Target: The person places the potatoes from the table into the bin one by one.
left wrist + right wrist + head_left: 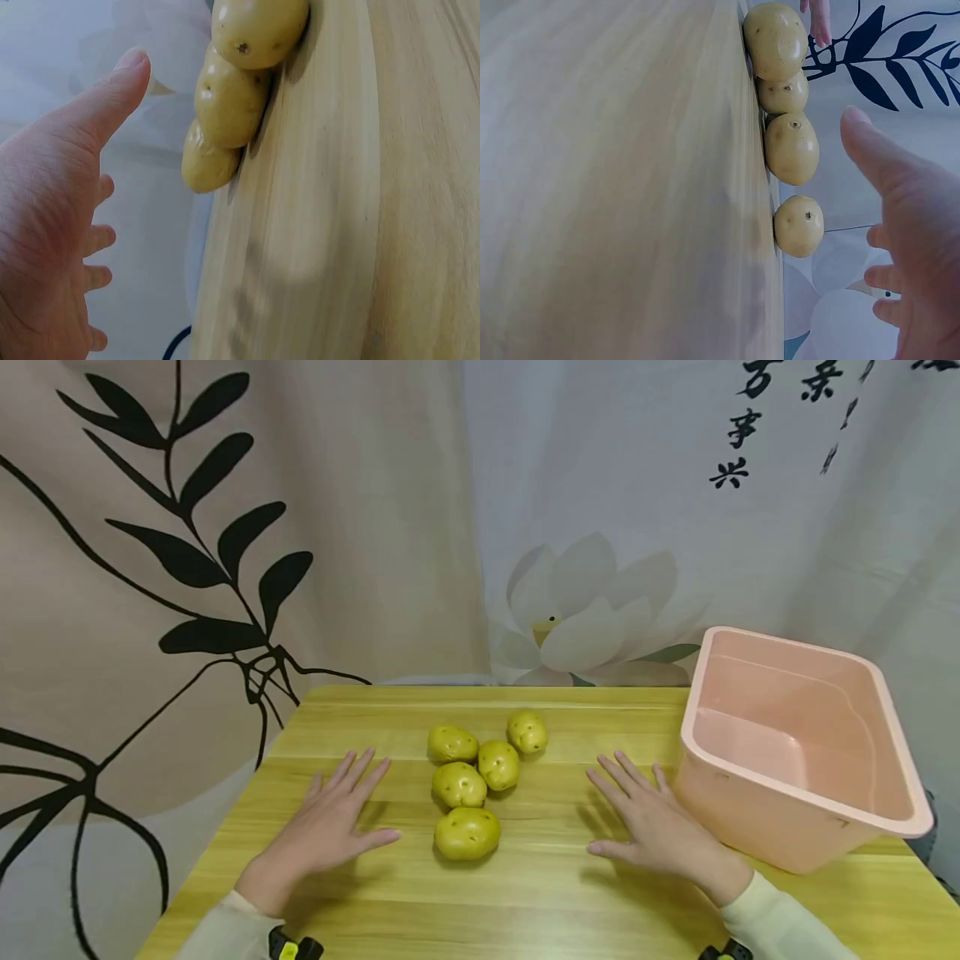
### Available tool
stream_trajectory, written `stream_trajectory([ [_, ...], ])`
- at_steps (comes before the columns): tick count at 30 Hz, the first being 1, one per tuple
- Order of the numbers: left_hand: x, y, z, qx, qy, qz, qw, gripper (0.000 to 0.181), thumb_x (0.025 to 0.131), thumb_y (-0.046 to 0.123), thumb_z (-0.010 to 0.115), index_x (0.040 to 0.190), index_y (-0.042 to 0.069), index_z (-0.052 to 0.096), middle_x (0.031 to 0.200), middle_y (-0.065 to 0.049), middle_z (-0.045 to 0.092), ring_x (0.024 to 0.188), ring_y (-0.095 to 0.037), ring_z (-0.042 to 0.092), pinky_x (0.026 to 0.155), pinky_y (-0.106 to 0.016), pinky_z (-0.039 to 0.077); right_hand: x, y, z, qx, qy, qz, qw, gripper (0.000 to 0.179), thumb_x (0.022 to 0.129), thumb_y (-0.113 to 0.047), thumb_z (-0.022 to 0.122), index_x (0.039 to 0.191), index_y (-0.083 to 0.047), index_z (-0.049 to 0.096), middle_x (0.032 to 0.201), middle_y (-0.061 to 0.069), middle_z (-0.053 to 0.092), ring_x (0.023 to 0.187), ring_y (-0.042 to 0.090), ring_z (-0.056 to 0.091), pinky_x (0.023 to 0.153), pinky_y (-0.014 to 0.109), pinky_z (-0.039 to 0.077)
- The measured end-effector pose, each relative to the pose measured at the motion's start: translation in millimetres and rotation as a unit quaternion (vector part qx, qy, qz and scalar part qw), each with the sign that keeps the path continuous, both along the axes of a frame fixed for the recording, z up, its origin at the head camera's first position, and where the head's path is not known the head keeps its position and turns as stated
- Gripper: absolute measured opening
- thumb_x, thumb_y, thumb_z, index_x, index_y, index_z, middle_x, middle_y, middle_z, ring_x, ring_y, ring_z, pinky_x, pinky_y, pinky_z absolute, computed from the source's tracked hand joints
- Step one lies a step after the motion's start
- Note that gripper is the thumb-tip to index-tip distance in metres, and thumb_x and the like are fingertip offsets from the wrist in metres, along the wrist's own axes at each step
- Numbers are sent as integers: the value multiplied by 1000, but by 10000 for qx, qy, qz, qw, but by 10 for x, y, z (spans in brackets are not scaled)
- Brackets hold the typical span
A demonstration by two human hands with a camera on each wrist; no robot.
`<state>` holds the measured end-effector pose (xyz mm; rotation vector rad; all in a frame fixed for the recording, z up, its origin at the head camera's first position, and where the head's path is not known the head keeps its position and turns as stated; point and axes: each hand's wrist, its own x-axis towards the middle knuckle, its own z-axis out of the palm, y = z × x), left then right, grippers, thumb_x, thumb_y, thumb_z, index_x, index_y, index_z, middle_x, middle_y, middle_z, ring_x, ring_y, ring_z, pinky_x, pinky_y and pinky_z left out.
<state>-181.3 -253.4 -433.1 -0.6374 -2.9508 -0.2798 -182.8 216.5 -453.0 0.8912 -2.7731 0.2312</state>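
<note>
Several yellow potatoes lie in a loose cluster on the wooden table. The nearest potato (467,834) sits in front of the others, and the farthest potato (527,732) is at the back right. My left hand (326,827) hovers left of the cluster, fingers spread and holding nothing. To the right of the potatoes, my right hand (660,827) is also spread above the table, near the pink bin. In the left wrist view the thumb (120,94) stands apart from the potatoes. The right wrist view likewise shows a gap between the right thumb (874,146) and the potatoes.
A pink plastic bin (780,781) stands at the table's right side, its inside visible. Behind the wooden table (547,902) hangs a curtain (390,527) printed with dark leaves, a pale flower and black characters.
</note>
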Motion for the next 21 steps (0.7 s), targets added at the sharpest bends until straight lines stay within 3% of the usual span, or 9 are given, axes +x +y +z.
stream_trajectory([
  [6,-2,65,58,-44,20,-51,10000,97,80,73,55,155,27,15,161,-4,2,145,-35,3,103,-74,9,-4,-9,79,101,-16,-1,9999,97,79,-70,60,154,-23,22,159,6,14,145,33,10,103,73,14],
  [15,-41,304,231,-234,189,-296,9991,98,79,81,43,155,30,9,161,-2,-1,146,-29,-2,106,-71,9,-6,-47,363,290,156,62,9994,97,79,-72,58,154,-23,21,160,6,15,145,34,13,103,72,16],
  [21,-68,563,376,-255,228,-517,9981,97,80,76,51,154,32,5,160,1,-2,146,-28,-2,108,-67,8,60,-23,573,377,453,123,9982,99,79,-75,55,155,-23,19,160,7,14,145,33,13,107,69,12],
])
